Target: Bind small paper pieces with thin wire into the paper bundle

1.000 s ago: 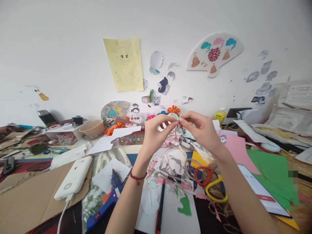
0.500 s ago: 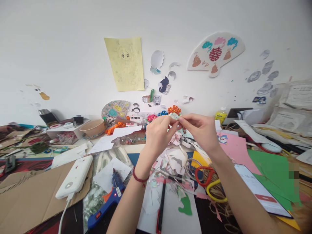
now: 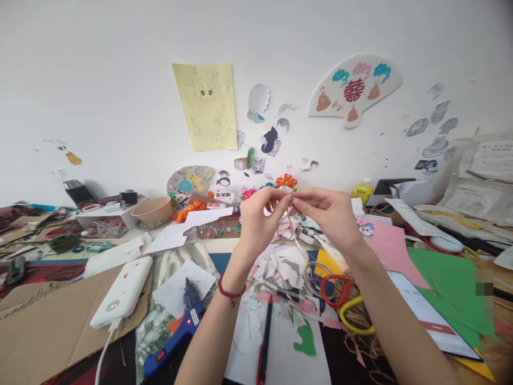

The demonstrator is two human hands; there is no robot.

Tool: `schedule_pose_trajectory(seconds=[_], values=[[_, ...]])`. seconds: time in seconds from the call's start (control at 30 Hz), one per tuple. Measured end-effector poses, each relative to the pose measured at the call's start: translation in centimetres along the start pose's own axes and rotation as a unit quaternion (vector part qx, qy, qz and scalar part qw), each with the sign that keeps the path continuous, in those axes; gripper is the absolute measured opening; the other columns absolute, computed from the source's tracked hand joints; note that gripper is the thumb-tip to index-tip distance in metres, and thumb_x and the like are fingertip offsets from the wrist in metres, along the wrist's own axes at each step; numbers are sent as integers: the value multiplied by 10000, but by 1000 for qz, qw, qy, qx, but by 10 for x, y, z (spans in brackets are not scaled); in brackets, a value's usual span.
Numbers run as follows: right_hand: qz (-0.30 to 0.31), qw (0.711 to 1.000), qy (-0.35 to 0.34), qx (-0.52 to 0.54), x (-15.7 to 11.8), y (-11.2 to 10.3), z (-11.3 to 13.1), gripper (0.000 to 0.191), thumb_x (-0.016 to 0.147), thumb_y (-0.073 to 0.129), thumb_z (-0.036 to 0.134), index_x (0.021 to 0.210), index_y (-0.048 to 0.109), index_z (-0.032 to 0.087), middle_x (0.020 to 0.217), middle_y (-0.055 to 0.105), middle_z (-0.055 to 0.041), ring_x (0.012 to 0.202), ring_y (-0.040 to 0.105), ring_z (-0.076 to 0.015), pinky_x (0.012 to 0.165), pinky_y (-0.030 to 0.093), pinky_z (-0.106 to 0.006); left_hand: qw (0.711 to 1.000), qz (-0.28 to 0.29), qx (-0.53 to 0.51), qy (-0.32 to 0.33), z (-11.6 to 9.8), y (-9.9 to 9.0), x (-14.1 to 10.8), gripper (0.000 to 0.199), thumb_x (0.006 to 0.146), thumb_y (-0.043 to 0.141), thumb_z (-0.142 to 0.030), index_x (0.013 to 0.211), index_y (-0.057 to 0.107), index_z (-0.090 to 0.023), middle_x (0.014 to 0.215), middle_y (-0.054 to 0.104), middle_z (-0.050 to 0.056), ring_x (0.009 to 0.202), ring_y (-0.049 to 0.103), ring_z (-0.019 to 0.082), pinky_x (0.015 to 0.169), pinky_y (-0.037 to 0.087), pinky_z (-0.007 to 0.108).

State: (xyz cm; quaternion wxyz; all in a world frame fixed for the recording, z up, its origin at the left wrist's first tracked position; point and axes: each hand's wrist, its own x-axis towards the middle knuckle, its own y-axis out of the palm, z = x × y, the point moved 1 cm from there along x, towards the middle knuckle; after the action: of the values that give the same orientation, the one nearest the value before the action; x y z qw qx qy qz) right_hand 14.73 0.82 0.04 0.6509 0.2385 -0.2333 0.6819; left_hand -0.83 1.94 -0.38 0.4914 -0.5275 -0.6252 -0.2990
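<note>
My left hand [image 3: 259, 216] and my right hand [image 3: 326, 214] meet in front of me above the table, fingertips pinched close together. Between them is a small pale green-white piece [image 3: 287, 189], mostly hidden by the fingers; its kind is unclear. A pale strand seems to hang below the fingers, but I cannot tell whether it joins the piece. Beneath the hands lies a heap of torn paper scraps [image 3: 286, 262]. Orange beaded flowers [image 3: 287, 180] show just behind the fingertips. A red cord bracelet [image 3: 231, 291] circles my left wrist.
Left of my forearm lie a blue glue gun [image 3: 176, 334] with a lit red light and a white power bank [image 3: 122, 291]. Scissors with red and yellow handles [image 3: 352, 313] rest by twine near my right forearm. A phone [image 3: 430, 315] and green paper [image 3: 449, 283] are at the right.
Both hands stay in nearly the same place. The fingers have shifted slightly around the pale piece, and the left index finger is more bent.
</note>
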Motion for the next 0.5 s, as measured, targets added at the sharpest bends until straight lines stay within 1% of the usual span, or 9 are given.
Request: schedule_pose_trajectory(seconds=[0.1,0.23,0.33,0.4,0.5], values=[[1,1000,-12,-21,-1,-1,1,201,754,815,353,876,782,196,810,775,-41,701,728,-180,704,625,-333,1000,-7,6,2,0,0,0,97,897,674,-239,820,659,-183,737,709,-6,608,595,91,600,476,227],[-9,999,-17,-33,0,-1,1,173,758,810,345,842,777,197,750,768,-35,653,720,-175,646,617,-316,1000,-2,9,14,0,1,0,108,908,659,-240,815,660,-186,726,703,-4,609,590,95,598,473,231],[-12,999,-14,-31,0,-1,1,171,753,813,336,838,772,194,759,770,-38,647,722,-175,630,611,-308,999,-10,20,27,0,1,-1,112,915,651,-234,813,654,-188,726,693,-6,612,584,98,604,471,234],[-16,999,-19,-42,-1,0,1,179,757,809,342,843,767,191,765,767,-39,650,723,-181,623,608,-312,998,-19,39,43,0,2,-2,119,925,635,-236,817,648,-190,724,684,-5,613,576,101,608,469,240],[-23,996,-28,-77,-3,1,1,194,762,803,355,850,761,187,760,760,-41,663,725,-189,623,603,-313,992,-30,82,92,0,2,-3,124,943,604,-221,828,638,-190,737,679,6,646,579,115,635,471,253]])
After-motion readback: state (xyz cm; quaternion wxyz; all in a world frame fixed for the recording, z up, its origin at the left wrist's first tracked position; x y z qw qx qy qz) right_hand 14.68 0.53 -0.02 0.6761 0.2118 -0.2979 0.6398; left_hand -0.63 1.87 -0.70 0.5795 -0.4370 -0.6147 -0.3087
